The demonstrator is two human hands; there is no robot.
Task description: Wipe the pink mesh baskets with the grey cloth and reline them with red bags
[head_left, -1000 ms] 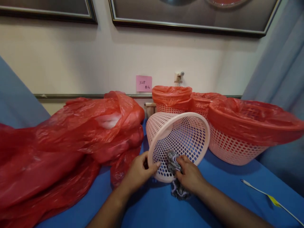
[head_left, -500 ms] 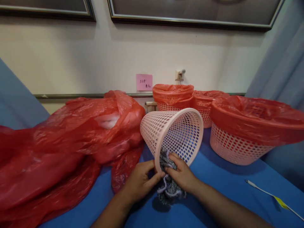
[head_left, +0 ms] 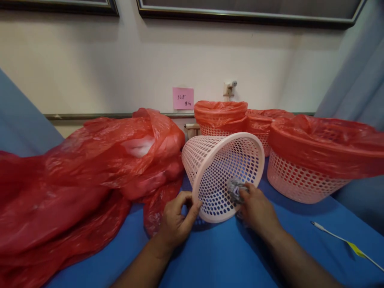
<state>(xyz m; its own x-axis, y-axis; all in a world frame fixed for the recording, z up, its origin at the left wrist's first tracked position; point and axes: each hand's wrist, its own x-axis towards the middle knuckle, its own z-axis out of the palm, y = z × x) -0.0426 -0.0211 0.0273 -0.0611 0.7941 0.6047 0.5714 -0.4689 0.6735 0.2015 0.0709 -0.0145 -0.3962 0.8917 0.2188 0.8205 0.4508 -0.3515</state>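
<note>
A pale pink perforated basket (head_left: pixel 199 154) lies on its side on the blue table (head_left: pixel 210 256), its mouth facing me. My left hand (head_left: pixel 180 220) grips the lower left of its rim between thumb and fingers. In my right hand (head_left: pixel 258 208) is a bunched grey cloth (head_left: pixel 235 190), held at the right side of the basket's mouth, partly inside it. The fingers of that hand are closed on the cloth and partly hidden.
Red plastic bags (head_left: pixel 99 172) are heaped on the left. Behind and to the right stand a red-lined basket (head_left: pixel 220 116), a second lined basket (head_left: pixel 261 128) and a large lined basket (head_left: pixel 306 176). A white cable (head_left: pixel 333 235) with a yellow tag lies at the right.
My right hand has moved right with the grey cloth, from the basket's lower left rim to its right side. The basket has shifted slightly right, with my left hand still on the rim.
</note>
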